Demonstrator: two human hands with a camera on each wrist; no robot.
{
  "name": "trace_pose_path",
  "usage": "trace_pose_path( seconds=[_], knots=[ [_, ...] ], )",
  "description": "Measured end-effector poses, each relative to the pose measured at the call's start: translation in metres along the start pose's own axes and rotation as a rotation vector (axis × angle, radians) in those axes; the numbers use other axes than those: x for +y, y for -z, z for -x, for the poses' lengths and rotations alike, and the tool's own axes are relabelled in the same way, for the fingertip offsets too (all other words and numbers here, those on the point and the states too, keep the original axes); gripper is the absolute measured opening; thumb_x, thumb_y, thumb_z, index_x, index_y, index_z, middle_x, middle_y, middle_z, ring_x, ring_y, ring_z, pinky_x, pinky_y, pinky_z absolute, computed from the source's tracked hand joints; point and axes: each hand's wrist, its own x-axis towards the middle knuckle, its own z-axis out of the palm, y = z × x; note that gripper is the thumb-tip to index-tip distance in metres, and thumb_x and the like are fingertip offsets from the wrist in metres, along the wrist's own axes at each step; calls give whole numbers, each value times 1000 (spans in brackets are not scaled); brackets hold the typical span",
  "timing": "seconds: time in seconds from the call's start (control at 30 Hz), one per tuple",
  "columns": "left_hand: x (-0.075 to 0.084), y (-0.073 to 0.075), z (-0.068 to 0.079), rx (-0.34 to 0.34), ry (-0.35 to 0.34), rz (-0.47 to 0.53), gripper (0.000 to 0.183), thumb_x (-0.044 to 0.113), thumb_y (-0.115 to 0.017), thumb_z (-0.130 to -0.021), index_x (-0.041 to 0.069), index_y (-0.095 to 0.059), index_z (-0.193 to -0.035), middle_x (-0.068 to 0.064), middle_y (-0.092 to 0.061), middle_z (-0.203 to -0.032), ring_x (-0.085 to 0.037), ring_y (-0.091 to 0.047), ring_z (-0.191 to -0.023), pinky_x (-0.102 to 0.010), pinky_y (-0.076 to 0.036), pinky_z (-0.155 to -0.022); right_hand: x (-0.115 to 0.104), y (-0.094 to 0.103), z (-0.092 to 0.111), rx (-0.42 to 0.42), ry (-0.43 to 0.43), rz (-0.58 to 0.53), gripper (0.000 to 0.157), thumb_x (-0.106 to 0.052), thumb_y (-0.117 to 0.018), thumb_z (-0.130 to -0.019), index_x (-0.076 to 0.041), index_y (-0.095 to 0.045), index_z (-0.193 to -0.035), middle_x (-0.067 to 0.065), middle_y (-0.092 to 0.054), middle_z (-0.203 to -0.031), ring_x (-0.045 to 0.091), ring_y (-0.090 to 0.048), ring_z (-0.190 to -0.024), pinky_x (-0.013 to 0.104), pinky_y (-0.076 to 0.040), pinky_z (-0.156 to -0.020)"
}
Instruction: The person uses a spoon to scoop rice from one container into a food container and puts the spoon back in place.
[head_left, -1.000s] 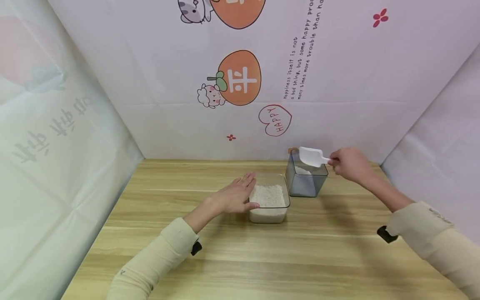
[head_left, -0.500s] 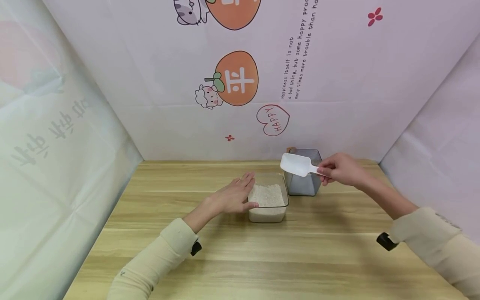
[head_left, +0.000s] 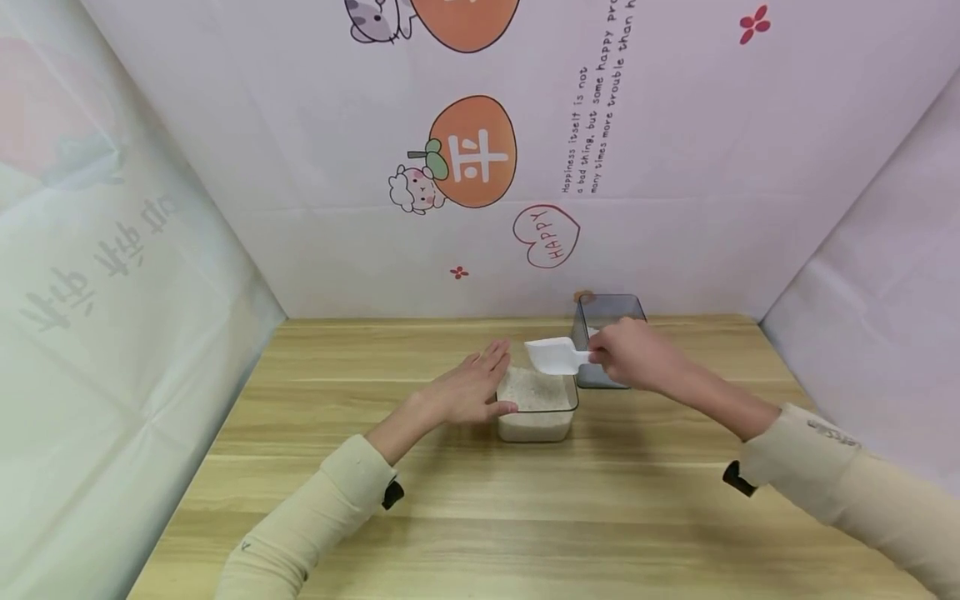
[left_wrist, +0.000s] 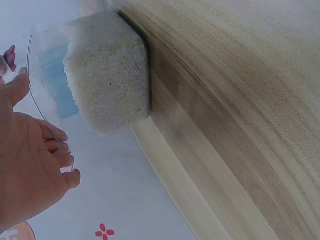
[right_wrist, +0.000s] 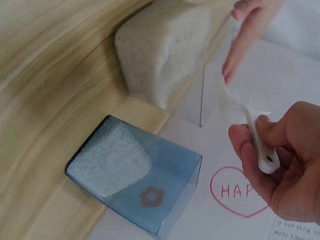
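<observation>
My right hand pinches the handle of a white scoop, whose blade is over the clear container at the middle of the table. White rice fills the lower part of that container. With fingers extended, my left hand rests along the container's left rim; the left wrist view has its fingertips at the rim's edge. Behind and to the right stands a taller blue-tinted container, partly covered by my right hand in the head view. It holds white grains at its bottom.
The wooden table ends at a back wall covering printed with cartoons and lettering. White sheets close off the left and right sides. The blue-tinted container stands close to that back wall.
My right hand has carried the scoop left and toward me, from above the blue-tinted container to above the clear one. My left hand has stayed at the clear container's rim.
</observation>
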Motion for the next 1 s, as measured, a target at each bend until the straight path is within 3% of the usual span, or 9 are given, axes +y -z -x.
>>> trace_pose_path(
  seconds=[0.1,0.2,0.37,0.5,0.73,0.9,1.0],
  knots=[
    [-1,-1,0,1,4,10,90,62,-38,-101,-1,-10,-159,-13,8,-168,-26,3,-157,-47,-13,-127,-8,-6,-6,-13,26,145,18,-4,-73,-85,-11,-70,-69,-1,-65,-63,14,-58,-55,32,-52,-53],
    [-1,-1,-1,0,6,23,90,61,-39,-101,-1,-9,-159,-12,8,-168,-26,4,-157,-46,-11,-127,-15,-14,-12,-29,76,285,15,0,-75,-81,-9,-69,-71,3,-66,-65,18,-59,-56,35,-52,-49],
    [-2,0,0,-9,4,30,90,61,-39,-101,0,-7,-159,-12,8,-168,-25,4,-157,-47,-12,-127,-30,-31,-22,57,208,473,33,9,-71,-78,-12,-56,-58,-3,-53,-54,9,-27,-51,26,-32,-42],
    [-1,2,0,-12,-1,29,91,63,-38,-101,-1,-8,-159,-13,7,-168,-26,4,-157,-47,-13,-127,-36,-45,-33,57,267,560,26,0,-75,-83,-11,-64,-62,-4,-54,-54,8,-23,-52,24,-30,-42],
    [-2,-1,-2,-26,-4,24,92,64,-36,-101,-1,-8,-159,-12,9,-168,-24,7,-157,-45,-12,-127,-34,-53,-51,-32,287,518,19,-2,-78,-81,-11,-67,-67,-1,-64,-62,8,-42,-49,27,-44,-43],
    [-4,0,-4,-21,-3,-1,92,64,-35,-100,-1,-9,-159,-14,8,-168,-25,6,-157,-46,-13,-127,-32,-47,-56,-149,251,355,15,-2,-80,-80,-9,-69,-72,3,-70,-71,16,-63,-57,27,-53,-50],
    [-6,-1,-4,-19,3,-7,92,65,-36,-100,-1,-8,-159,-14,8,-168,-26,5,-157,-46,-13,-127,-31,-45,-56,-222,227,249,12,-2,-80,-80,-9,-71,-75,2,-72,-74,18,-67,-62,26,-55,-54]
  ],
)
